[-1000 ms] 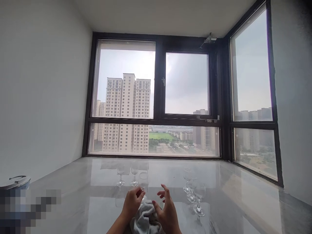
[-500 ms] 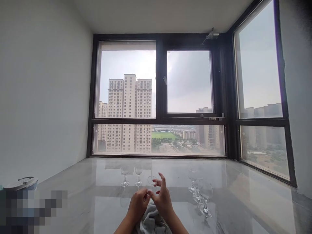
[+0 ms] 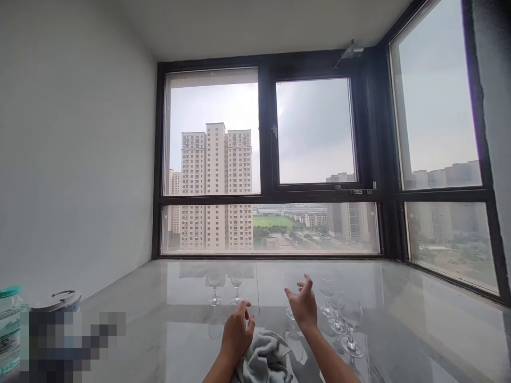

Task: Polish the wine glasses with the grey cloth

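Observation:
My right hand (image 3: 304, 307) is raised over the marble counter (image 3: 399, 330), fingers curled round the bowl of a clear wine glass (image 3: 291, 284) whose foot is close to the surface. My left hand (image 3: 238, 334) rests curled on the left edge of a crumpled grey cloth (image 3: 266, 360) lying near me. Two wine glasses (image 3: 214, 291) (image 3: 237, 289) stand upright to the far left of my hands. Three more wine glasses (image 3: 351, 329) stand clustered just right of my right hand.
A pot with a lid (image 3: 59, 301) and a clear jar with a teal lid (image 3: 9, 330) sit at the left edge by the white wall. Black-framed windows (image 3: 266, 159) close the counter's far and right sides.
The right hand has carried the wine glass from above the cloth out to the right, toward the three glasses. The left hand has let go of the glass and stays on the cloth.

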### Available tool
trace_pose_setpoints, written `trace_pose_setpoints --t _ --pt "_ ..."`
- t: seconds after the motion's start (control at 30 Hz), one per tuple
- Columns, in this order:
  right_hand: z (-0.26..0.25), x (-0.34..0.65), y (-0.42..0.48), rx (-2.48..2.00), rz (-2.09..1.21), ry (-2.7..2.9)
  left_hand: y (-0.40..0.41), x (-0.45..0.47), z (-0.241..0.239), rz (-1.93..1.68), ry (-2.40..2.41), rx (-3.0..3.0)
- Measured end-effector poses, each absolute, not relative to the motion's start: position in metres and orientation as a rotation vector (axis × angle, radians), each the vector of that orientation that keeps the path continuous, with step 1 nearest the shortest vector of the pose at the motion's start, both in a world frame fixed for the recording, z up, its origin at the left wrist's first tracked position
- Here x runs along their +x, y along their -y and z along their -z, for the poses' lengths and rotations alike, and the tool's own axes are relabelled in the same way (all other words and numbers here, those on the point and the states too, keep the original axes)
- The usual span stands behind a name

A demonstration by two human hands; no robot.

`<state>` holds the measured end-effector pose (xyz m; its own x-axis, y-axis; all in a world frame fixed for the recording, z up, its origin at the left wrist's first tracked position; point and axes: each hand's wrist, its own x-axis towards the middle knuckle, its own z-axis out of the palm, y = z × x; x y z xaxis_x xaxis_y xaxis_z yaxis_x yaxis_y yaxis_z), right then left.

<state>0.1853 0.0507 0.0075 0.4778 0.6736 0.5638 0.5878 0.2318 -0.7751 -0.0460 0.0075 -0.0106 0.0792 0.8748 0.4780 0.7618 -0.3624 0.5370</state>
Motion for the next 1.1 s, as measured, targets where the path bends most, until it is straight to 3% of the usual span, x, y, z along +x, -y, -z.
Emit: trace_pose_setpoints --t 0.37,0.6,0.8,1.1 --pt "-0.012 0.206 -0.076 -1.46 -0.082 1.126 -0.011 -0.048 0.011 -1.126 -1.694 2.159" --pt "-0.01 0.172 -0.036 -1.335 0.061 1.178 -0.011 -0.047 0.009 -1.204 -1.784 2.095" --pt "0.023 0.139 0.025 -1.126 -0.492 1.692 -0.013 -0.051 0.008 -1.315 -1.901 2.02" --pt "0.029 0.134 0.041 -1.213 -0.501 1.755 -0.022 -0.051 0.006 -0.96 -2.182 1.847"
